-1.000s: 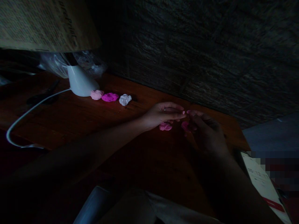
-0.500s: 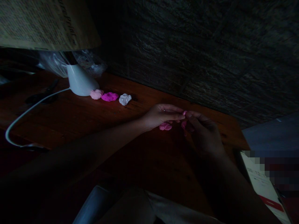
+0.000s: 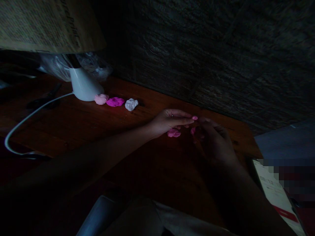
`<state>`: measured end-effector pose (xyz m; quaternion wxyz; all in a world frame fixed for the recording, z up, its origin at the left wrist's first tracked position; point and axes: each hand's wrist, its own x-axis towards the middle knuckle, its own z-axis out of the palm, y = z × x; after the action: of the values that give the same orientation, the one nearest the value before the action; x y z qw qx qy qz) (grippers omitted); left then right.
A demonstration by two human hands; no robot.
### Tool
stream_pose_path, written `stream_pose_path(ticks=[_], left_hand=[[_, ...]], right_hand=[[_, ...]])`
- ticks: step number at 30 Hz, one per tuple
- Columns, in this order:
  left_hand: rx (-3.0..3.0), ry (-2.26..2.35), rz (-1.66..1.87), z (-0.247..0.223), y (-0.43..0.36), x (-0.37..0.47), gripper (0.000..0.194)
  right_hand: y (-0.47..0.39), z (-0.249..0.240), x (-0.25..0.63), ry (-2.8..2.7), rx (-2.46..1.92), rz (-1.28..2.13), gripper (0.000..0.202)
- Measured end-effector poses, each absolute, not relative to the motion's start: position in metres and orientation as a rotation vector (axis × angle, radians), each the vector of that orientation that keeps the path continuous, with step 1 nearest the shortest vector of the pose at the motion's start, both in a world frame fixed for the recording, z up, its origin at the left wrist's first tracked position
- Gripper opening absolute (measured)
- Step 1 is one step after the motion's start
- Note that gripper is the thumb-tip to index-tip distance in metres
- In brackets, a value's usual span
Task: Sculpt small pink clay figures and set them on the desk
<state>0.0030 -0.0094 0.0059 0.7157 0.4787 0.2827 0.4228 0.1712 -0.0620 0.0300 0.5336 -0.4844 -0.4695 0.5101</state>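
Note:
A small pink piece of clay (image 3: 194, 118) is pinched between the thumb and fingertips of my left hand (image 3: 172, 121). Close to its right side, my right hand (image 3: 218, 141) has its fingers curled, with more pink clay (image 3: 193, 131) held under them. On the wooden table (image 3: 147, 101), below my left hand, sits a pink lump (image 3: 174, 132). Farther left lie a pale pink lump (image 3: 101, 99), a magenta lump (image 3: 115, 102) and a white lump (image 3: 131, 104) in a row.
A lamp with a white base (image 3: 86, 85) and printed shade (image 3: 49, 26) stands at the left, its cable curving forward. Behind it is clear plastic (image 3: 98, 67). Dark scissors (image 3: 44, 101) lie nearby. A dark brick wall (image 3: 209, 59) borders the table; a book (image 3: 273, 193) is at right.
The fingertips of my right hand have drawn slightly away from the small pink piece, which now shows more fully in my left fingertips.

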Motion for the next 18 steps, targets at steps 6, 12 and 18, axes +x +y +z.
stream_pose_path(ticks=[6,12,18], left_hand=[[1.093,0.630,0.943,0.0046,-0.0088,0.0026,0.037],[1.124,0.662,0.997,0.0057,-0.0097,0.0025,0.027],[1.132,0.670,0.991,0.0072,-0.0123,0.0016,0.031]], right_hand=[[-0.0627,0.0294,0.1715,-1.127,-1.160,1.235,0.029],[-0.0623,0.0262,0.1698,-1.125,-1.146,1.237,0.028],[-0.0620,0.0250,0.1675,-1.064,-1.119,1.265,0.027]])
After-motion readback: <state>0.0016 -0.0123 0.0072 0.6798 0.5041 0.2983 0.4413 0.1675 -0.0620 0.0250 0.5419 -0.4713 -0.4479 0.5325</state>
